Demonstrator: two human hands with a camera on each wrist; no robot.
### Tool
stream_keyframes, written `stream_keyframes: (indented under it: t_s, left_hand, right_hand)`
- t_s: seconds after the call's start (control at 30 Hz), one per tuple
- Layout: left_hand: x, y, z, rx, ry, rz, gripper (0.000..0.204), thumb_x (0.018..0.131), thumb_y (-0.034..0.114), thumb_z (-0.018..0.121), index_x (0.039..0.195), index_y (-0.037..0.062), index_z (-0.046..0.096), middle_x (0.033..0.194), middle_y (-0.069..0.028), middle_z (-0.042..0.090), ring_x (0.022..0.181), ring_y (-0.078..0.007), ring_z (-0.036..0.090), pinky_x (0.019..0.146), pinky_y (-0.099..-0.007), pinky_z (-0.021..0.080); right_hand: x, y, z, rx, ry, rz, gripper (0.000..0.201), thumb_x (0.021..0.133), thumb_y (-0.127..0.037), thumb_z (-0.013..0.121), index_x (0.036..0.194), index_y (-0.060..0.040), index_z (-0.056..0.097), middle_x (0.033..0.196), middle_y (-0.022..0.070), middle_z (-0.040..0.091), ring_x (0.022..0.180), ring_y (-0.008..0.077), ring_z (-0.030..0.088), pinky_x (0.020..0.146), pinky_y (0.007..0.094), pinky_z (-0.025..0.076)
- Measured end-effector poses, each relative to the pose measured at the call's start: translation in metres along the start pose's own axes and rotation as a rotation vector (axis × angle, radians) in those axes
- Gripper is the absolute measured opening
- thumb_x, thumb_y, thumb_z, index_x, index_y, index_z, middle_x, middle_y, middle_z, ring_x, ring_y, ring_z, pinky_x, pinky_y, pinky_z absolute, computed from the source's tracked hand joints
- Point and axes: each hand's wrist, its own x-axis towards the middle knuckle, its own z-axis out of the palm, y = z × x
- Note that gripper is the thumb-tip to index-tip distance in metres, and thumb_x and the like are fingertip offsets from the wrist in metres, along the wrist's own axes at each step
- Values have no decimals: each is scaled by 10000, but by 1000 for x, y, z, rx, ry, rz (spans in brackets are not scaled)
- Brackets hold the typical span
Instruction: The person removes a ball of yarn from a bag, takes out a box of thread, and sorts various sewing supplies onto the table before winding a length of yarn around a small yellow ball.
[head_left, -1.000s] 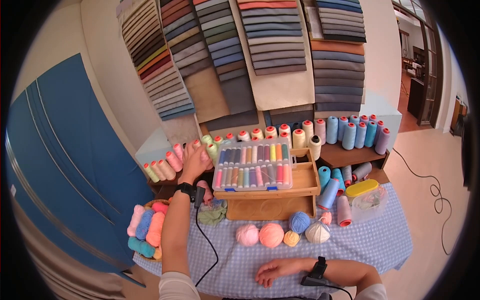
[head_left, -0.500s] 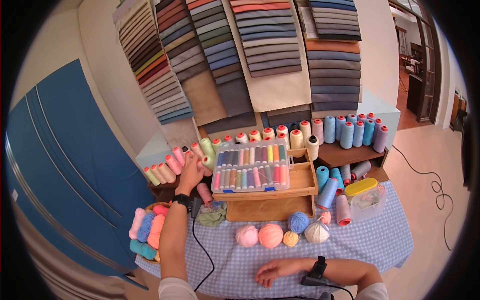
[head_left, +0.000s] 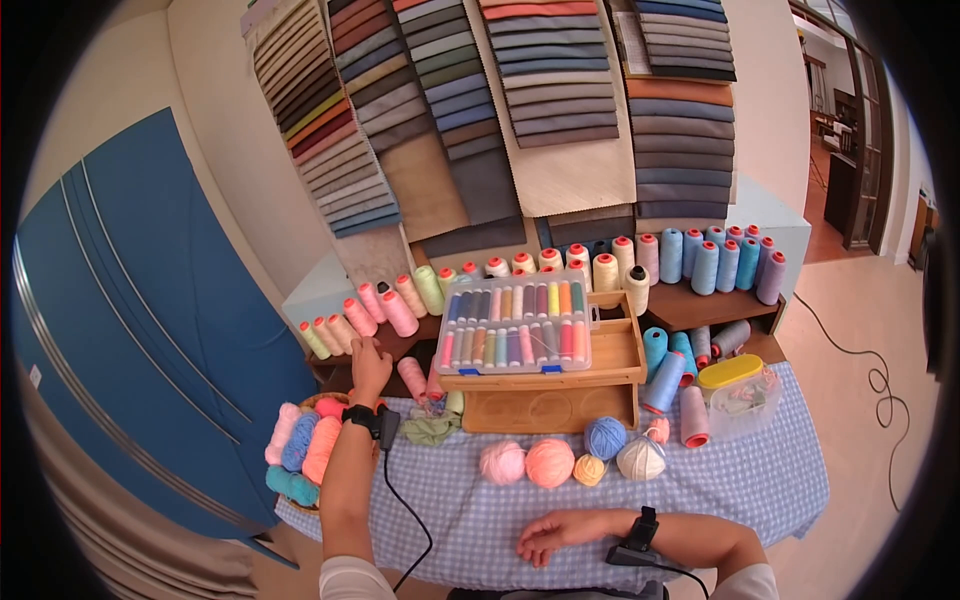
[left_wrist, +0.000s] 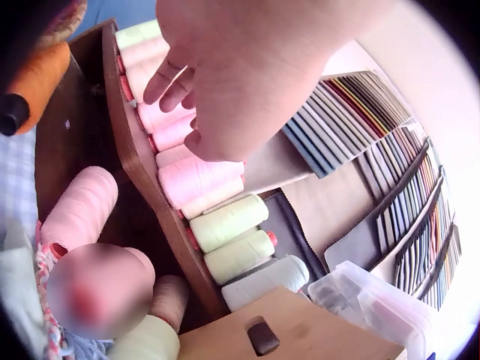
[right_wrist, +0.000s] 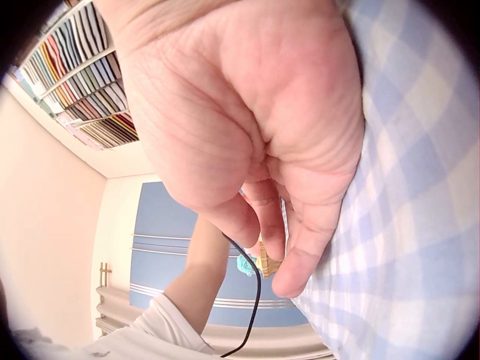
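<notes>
My left hand (head_left: 372, 366) hovers at the front edge of the brown shelf, just in front of a row of thread cones. In the left wrist view its fingers (left_wrist: 159, 81) are loosely bent and hold nothing, overlapping the pink cones there. A pink thread cone (head_left: 398, 313) leans in that row beside a light green cone (head_left: 428, 290). Below the shelf, to the right of the hand, more pink cones (head_left: 411, 378) lie near a green cloth (head_left: 432, 430). My right hand (head_left: 560, 533) rests on the checked tablecloth (right_wrist: 420, 225), fingers loosely curled with nothing in them.
A clear case of small thread spools (head_left: 515, 325) sits on a wooden stand (head_left: 545, 412). Several yarn balls (head_left: 549, 463) lie in front of it. A basket of yarn (head_left: 300, 455) stands left, a yellow-lidded box (head_left: 730, 372) right. Fabric swatches (head_left: 560, 100) hang behind.
My left hand has drawn back from among the cones, down and toward me, and the pink cone it covered now shows in full. The right hand stays in place.
</notes>
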Motion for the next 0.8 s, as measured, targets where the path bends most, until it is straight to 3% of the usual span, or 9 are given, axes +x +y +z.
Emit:
stream_keyframes:
  t_s: [0.2,0.23,0.37,0.53,0.6,0.67,0.7,0.77,0.8]
  left_hand:
    - [6,10,-6,-154,-49,6,310,765,73,667,1043,-8,553,1056,-204,496,951,-370,561,854,-421,476]
    - [6,24,-12,-231,-37,25,292,783,77,674,1041,-3,562,1022,-172,516,892,-309,582,813,-386,495]
    - [2,88,-35,-463,-45,145,231,814,70,673,1019,4,589,977,-116,564,888,-236,594,781,-324,498]
    - [-33,157,-63,-654,-60,315,195,826,22,656,1009,-1,592,1033,-84,585,926,-202,576,811,-298,471]
    - [-61,182,-77,-863,-135,284,181,821,-1,656,991,-14,594,1055,-88,589,957,-200,573,843,-304,469]
    - [-87,188,-86,-1126,-404,380,166,815,-35,643,975,-28,597,1056,-103,604,987,-202,577,881,-308,460]
    - [-95,190,-89,-1139,-421,390,166,815,-35,643,975,-28,597,1056,-103,604,987,-202,577,881,-308,460]
    - [-104,194,-93,-1224,-871,498,163,813,-67,624,970,-25,602,1033,-112,623,999,-207,585,900,-312,450]
    - [-104,200,-92,-1231,-874,507,163,813,-67,624,970,-25,602,1033,-112,623,999,-207,585,900,-312,450]
  right_hand:
    - [-1,0,0,12,7,-7,330,1014,-264,501,1199,3,560,1044,68,617,935,150,619,845,283,527]
    - [0,0,0,13,8,-10,330,1014,-265,501,1198,3,560,1040,67,616,935,150,618,844,282,527]
    - [0,3,1,22,16,-31,325,1015,-266,500,1184,4,563,1028,72,612,929,153,617,838,284,528]
    - [4,9,0,54,10,-48,304,1007,-252,515,1143,14,568,1003,86,609,894,168,621,807,297,536]
    - [4,9,2,80,43,-67,295,1000,-248,528,1133,12,570,988,85,610,879,170,624,793,300,537]
    - [3,7,3,51,19,-75,278,997,-246,532,1101,6,584,963,84,613,860,171,626,777,298,535]
    - [3,5,4,58,40,-84,278,997,-246,532,1101,6,584,963,84,613,860,171,626,777,298,535]
    - [2,2,8,-22,38,-86,264,995,-241,535,1067,7,595,939,83,615,837,173,627,760,296,535]
    - [1,0,8,-23,49,-87,264,995,-241,535,1067,7,595,939,83,615,837,173,627,760,296,535]
